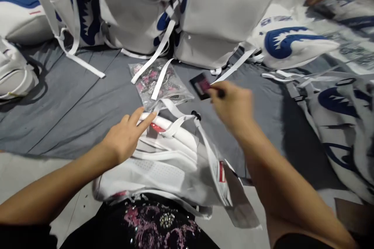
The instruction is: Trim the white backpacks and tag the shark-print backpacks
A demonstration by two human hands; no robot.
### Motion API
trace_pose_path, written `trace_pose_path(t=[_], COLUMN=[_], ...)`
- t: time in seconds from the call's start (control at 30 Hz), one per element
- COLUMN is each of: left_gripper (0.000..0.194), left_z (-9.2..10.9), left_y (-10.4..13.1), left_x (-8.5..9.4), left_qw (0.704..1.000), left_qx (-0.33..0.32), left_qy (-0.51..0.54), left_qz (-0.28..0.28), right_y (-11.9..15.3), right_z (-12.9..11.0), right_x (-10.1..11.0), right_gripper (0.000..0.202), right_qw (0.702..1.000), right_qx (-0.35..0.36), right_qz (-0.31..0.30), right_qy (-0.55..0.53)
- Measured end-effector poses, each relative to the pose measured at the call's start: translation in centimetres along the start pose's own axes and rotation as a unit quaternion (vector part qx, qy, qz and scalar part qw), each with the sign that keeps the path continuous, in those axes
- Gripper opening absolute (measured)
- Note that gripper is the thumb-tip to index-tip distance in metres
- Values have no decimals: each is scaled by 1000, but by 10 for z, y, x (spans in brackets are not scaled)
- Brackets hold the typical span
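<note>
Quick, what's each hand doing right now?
Left hand: open, fingers resting on the white bag.
Right hand: closed, pinching a small dark card.

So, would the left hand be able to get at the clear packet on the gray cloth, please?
Probably yes: the left hand is close beside it, and only loose white strap ends lie across the clear packet.

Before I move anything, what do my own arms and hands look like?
Your left hand and right hand are gloveless. The left sleeve and right sleeve are black, leaving both forearms bare. No watch shows; the right fingers are too blurred to rule out rings.
</note>
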State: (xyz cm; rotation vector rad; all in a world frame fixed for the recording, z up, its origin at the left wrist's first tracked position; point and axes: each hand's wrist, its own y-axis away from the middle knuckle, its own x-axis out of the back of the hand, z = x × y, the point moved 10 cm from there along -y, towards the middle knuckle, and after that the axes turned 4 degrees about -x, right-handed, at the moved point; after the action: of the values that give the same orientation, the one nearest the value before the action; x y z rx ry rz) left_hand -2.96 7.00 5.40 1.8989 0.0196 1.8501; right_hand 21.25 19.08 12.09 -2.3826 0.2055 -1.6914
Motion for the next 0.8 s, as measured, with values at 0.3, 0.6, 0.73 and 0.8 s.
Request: trace_pose_path(t=[0.3, 0.6, 0.73, 0.8], left_gripper=[86, 76, 76, 75], left_z=[-16, -36, -39, -42], left_y=[17, 65, 71, 70], left_x=[8, -23, -39, -41], left_qw=[977, 927, 922, 917], left_qx=[0, -4, -13, -18], left_qy=[197, 325, 327, 331], left_qz=[88, 186, 208, 224], right_y=[141, 153, 164, 168], right_z=[-108, -127, -146, -153], right_x=[-25, -85, -101, -101], right_gripper=[28, 29, 24, 25], right_qw=[959, 916, 890, 875], right_qx=[200, 196, 261, 291], right_qz=[-172, -340, -353, -354], right_qy=[-103, 80, 123, 155])
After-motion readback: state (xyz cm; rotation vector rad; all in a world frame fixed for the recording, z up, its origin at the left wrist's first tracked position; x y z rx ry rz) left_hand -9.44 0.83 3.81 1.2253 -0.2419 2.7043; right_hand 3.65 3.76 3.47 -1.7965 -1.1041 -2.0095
